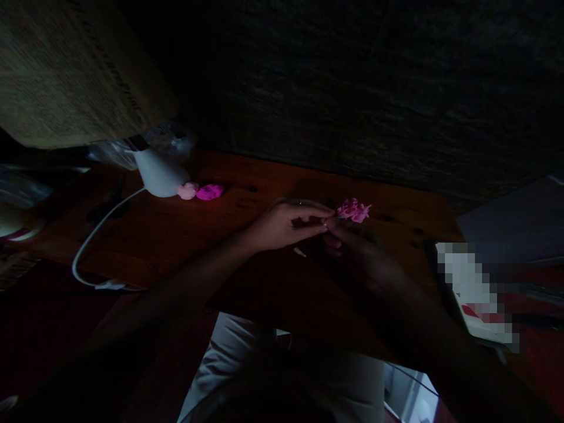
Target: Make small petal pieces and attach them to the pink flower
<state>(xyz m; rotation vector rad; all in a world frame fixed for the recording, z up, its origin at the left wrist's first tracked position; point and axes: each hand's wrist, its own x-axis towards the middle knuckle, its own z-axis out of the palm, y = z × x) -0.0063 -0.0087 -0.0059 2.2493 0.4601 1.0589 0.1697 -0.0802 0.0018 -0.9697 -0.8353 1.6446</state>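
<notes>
A ruffled pink flower (pixel 353 210) is held over the wooden table, its petals pointing right. My left hand (pixel 284 224) reaches in from the left with thumb and fingers pinched at the flower's base; a ring shows on one finger. From the right, my right hand (pixel 359 247) closes its thumb and fingers at the same spot, just below the petals. A tiny white bit peeks out between the fingertips, too small to name. The stem is mostly hidden by the fingers. On the table under the hands lies a small whitish scrap (pixel 299 252).
At the left stands a lamp with a white base (pixel 161 171), a newspaper-print shade (pixel 79 70) and a white cord (pixel 83 247). Beside it sit a pale pink lump (pixel 188 190) and a magenta lump (pixel 210 191). A blurred-out device (pixel 473 294) lies at the table's right edge. A dark wall rises behind.
</notes>
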